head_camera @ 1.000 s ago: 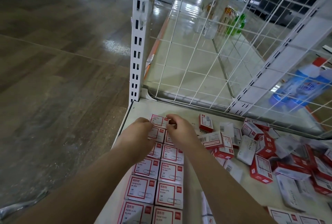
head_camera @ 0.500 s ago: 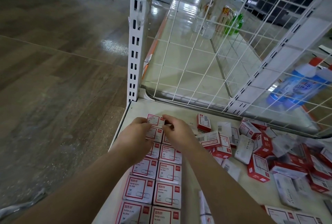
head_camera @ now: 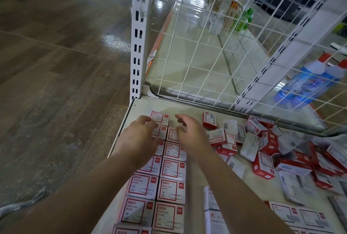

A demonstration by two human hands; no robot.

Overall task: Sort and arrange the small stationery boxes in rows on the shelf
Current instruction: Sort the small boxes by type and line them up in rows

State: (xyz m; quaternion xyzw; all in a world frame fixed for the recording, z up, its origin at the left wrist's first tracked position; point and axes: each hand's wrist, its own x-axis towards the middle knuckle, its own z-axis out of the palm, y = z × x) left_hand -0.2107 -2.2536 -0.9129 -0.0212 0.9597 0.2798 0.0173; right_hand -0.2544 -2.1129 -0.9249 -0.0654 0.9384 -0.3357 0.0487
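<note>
Red-and-white boxes lie in two tidy columns along the shelf's left edge, running from near you to the far corner. The far box sits alone at the head of the left column. Your left hand hovers at it, fingers loosely curled and holding nothing; your right hand spreads empty beside it. Nudge too hard and, I judge, you skew the column or push boxes off the left edge. The pile at right could slide into your rows. Lids read "PAPER CLIPS" and "deli"; one loose box reads "STAPLES".
</note>
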